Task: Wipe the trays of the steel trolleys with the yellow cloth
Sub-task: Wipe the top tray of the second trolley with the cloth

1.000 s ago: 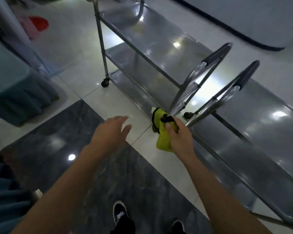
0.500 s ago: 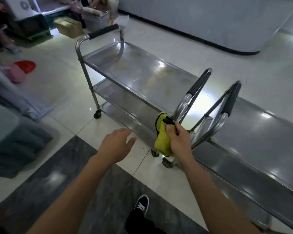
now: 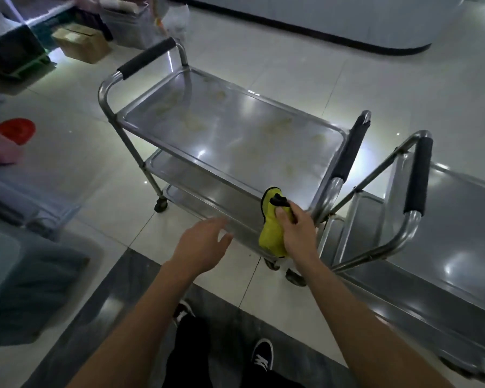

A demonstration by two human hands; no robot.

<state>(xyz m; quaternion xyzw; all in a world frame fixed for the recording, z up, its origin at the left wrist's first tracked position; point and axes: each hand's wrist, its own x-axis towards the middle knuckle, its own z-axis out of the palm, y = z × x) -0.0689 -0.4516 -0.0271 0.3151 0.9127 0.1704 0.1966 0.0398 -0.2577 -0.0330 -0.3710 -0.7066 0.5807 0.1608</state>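
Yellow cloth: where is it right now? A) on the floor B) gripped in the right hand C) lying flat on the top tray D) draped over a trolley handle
B: the right hand has its fingers curled round the bunched yellow cloth, held in front of the near edge of the stained top tray, while the left hand is open and holds nothing.

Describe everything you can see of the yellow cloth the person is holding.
The yellow cloth is bright yellow-green fabric, bunched lengthwise, with a dark edging along its upper rim and a small black loop or tab at the top. It hangs roughly upright in the air, gripped by the right hand, whose thumb presses its upper part while the fingers curl behind. It sits in front of the near corner of the steel trolley's stained top tray, and whether it touches the tray cannot be told. The left hand is apart from it.
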